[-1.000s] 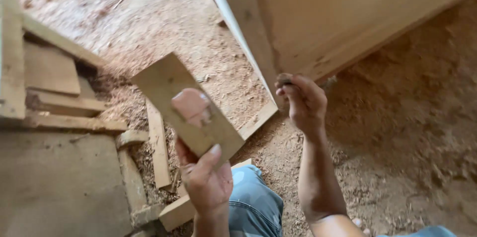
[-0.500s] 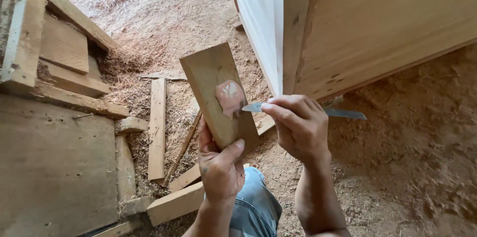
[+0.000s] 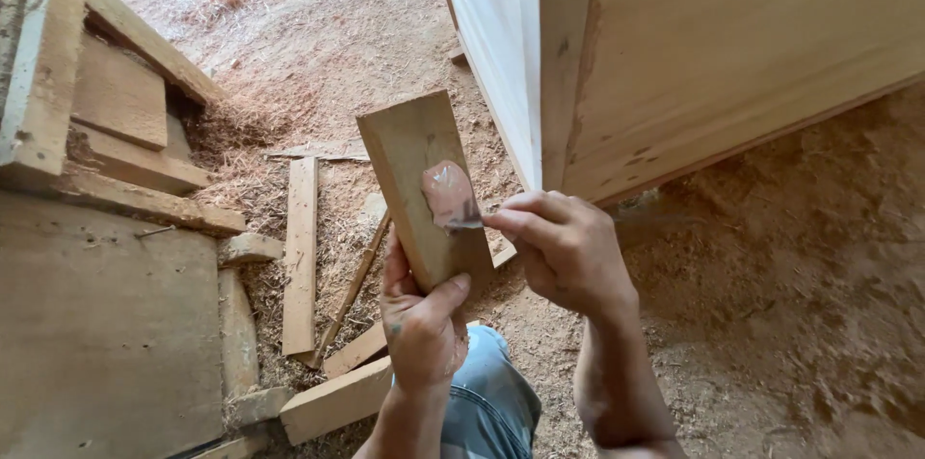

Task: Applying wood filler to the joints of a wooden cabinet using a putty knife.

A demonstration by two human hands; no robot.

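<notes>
1. Our left hand (image 3: 422,324) is clamped around the lower end of a small wooden board (image 3: 424,191), thumb across the front face and fingers behind, holding it tilted up in front of us, above our knee in blue jeans (image 3: 496,399).
2. A dab of pinkish-brown filler paste (image 3: 449,195) sits on the upper middle of the board's face.
3. Our right hand (image 3: 564,252) is closed on a thin metal blade (image 3: 464,224), a putty knife by the look of it; its tip lies at the lower edge of the paste. The handle is hidden in our fist, and a blurred bit seems to trail out to the right.
4. The two hands are close together but not touching; the blade bridges them.
5. We judge the step in hand to be picking up paste on the blade, with the board serving as a palette.
6. Just beyond our right hand stands a pale wooden cabinet (image 3: 732,54), its corner post (image 3: 564,64) nearest to us and showing a dark streak along the edge.
7. The next move, as we judge it, calls for a light scoop so that the paste rides on the blade's tip, and a steady board while we lift it.
8. Around us lie sawdust-covered ground (image 3: 790,324), loose wood offcuts (image 3: 301,247) and a stack of planks (image 3: 106,131) to the left.
</notes>
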